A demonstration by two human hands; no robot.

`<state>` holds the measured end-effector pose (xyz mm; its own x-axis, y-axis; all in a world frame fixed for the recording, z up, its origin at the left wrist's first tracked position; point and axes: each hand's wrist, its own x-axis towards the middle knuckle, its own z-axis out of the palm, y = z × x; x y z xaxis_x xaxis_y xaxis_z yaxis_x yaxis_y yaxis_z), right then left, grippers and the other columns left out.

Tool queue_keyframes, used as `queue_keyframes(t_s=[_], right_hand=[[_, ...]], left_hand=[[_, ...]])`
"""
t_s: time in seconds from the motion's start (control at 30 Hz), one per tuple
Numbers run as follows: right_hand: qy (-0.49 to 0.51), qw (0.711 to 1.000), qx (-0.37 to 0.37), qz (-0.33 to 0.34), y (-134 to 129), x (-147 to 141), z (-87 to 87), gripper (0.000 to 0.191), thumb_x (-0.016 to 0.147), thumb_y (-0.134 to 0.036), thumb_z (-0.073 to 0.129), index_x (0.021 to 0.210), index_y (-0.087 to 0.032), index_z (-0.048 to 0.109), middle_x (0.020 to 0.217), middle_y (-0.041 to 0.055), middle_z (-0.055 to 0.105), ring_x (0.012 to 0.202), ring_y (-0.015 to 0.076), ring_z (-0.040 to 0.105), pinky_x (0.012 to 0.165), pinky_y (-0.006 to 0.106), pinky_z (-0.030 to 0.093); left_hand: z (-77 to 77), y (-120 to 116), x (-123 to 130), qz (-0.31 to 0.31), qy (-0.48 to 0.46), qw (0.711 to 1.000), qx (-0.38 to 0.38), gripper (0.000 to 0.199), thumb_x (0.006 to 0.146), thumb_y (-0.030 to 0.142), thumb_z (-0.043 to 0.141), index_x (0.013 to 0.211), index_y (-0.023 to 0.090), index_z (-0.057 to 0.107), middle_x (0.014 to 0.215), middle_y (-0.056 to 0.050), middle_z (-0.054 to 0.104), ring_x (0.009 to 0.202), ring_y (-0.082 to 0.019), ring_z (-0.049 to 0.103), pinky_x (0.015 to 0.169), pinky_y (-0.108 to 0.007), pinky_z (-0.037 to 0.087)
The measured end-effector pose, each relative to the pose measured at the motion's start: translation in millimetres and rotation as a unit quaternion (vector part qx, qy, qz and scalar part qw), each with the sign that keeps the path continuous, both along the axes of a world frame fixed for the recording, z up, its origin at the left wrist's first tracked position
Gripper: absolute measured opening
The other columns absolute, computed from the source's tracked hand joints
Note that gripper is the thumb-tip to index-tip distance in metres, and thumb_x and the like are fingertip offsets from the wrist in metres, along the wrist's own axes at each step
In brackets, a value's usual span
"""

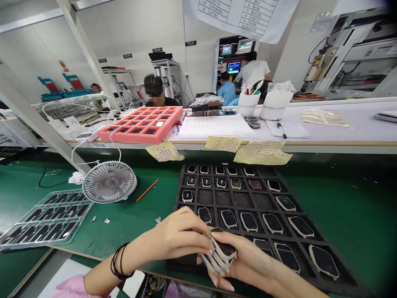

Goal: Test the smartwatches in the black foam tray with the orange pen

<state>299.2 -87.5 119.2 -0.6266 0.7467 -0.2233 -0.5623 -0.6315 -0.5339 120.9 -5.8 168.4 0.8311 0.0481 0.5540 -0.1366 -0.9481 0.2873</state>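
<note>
Several watch cases with dark screens make up a stack (221, 253) above the near edge of a black foam tray (204, 198). My right hand (245, 258) grips the stack from the right, thumb on top and fingers underneath. From the left, my left hand (182, 234) reaches to the stack, its fingers bent against the left side of the cases; the fingertips are partly hidden. More watch cases lie in the tray's compartments, three of them with lit watch faces in one row. Some compartments in the third row hold nothing.
A round fan (109, 182) and an orange stick (147, 191) are on the green table left of the tray. Further left lies a clear plastic tray (46, 217) of dark parts. A raised shelf behind bears a pink foam tray (142, 124) and papers (217, 125). People sit beyond.
</note>
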Motion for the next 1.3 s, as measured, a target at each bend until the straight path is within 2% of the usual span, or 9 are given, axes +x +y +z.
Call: queue_keyframes(t_s=[0.1,0.2,0.37,0.53,0.73,0.8,0.93,1.1,1.3], right_hand=[[-0.006,1.0,-0.013,0.021,-1,4,-0.8,0.037,0.077,-0.044,0.064,0.086,-0.007,0.062,0.078,0.0112,0.07,0.049,0.016,0.063,0.04,0.024,0.038],[-0.011,0.999,-0.029,0.011,-2,5,-1.6,0.036,0.077,-0.043,0.064,0.086,-0.008,0.063,0.076,0.0107,0.071,0.049,0.0171,0.064,0.039,0.024,0.037],[-0.016,0.999,-0.036,-0.014,-3,7,-3.4,0.035,0.076,-0.042,0.066,0.088,-0.008,0.063,0.075,0.0103,0.07,0.049,0.018,0.064,0.038,0.023,0.034],[-0.021,0.999,-0.027,-0.035,-5,7,-2.9,0.037,0.076,-0.044,0.066,0.082,-0.007,0.065,0.073,0.0098,0.07,0.045,0.015,0.062,0.039,0.023,0.035],[-0.018,0.999,0.019,0.024,-14,1,5.4,0.046,0.08,-0.048,0.059,0.076,-0.002,0.065,0.06,0.0109,0.066,0.04,0.0112,0.055,0.044,0.023,0.035],[-0.008,1.0,0.017,0.021,-15,0,6.7,0.048,0.08,-0.049,0.058,0.079,-0.002,0.065,0.059,0.0106,0.066,0.038,0.0105,0.053,0.044,0.023,0.034],[0.007,1.0,-0.011,-0.016,-14,0,5.6,0.043,0.077,-0.047,0.064,0.088,-0.006,0.064,0.076,0.0124,0.069,0.046,0.0151,0.061,0.04,0.023,0.035],[0.016,1.0,-0.015,-0.019,-13,1,0.8,0.041,0.078,-0.047,0.063,0.087,-0.007,0.063,0.082,0.0125,0.069,0.05,0.0161,0.064,0.039,0.023,0.036],[0.006,1.0,-0.011,-0.015,-15,0,-2.4,0.04,0.083,-0.047,0.057,0.093,-0.009,0.062,0.083,0.013,0.07,0.053,0.0167,0.064,0.042,0.023,0.035]], left_hand=[[1.0,7,8,-0.019,0.028,0.993,-0.111,0.021,0.088,0.034,0.059,0.095,0.015,0.057,0.096,-0.009,0.065,0.09,-0.015,0.062,0.079,-0.025,0.05],[-0.5,14,13,-0.027,0.076,0.982,-0.172,0.025,0.086,0.038,0.06,0.096,0.015,0.056,0.099,-0.01,0.066,0.093,-0.016,0.063,0.08,-0.026,0.052],[-0.8,18,19,-0.032,0.151,0.958,-0.242,0.031,0.084,0.035,0.064,0.108,0.016,0.058,0.108,-0.011,0.067,0.081,-0.014,0.066,0.073,-0.025,0.054],[3.5,12,26,-0.055,0.173,0.954,-0.239,0.034,0.088,0.024,0.061,0.121,0.02,0.058,0.122,-0.011,0.065,0.109,-0.02,0.062,0.091,-0.03,0.049],[2.9,13,31,-0.112,0.174,0.901,-0.381,0.073,0.066,0.03,0.082,0.13,0.022,0.048,0.113,-0.012,0.07,0.09,-0.02,0.068,0.071,-0.025,0.051],[3.3,14,31,-0.11,0.157,0.896,-0.401,0.066,0.069,0.033,0.08,0.127,0.019,0.052,0.112,-0.014,0.07,0.095,-0.021,0.067,0.074,-0.027,0.051],[4.0,11,29,-0.08,0.145,0.88,-0.446,0.055,0.073,0.034,0.076,0.12,0.017,0.054,0.112,-0.016,0.069,0.102,-0.022,0.066,0.082,-0.032,0.05],[-2.0,8,28,-0.088,0.161,0.829,-0.528,0.06,0.072,0.036,0.078,0.123,0.02,0.051,0.119,-0.016,0.066,0.111,-0.023,0.062,0.087,-0.034,0.049],[-20.6,7,28,-0.087,0.146,0.733,-0.658,0.059,0.064,0.037,0.083,0.114,0.02,0.055,0.114,-0.013,0.068,0.107,-0.024,0.064,0.088,-0.037,0.05]])
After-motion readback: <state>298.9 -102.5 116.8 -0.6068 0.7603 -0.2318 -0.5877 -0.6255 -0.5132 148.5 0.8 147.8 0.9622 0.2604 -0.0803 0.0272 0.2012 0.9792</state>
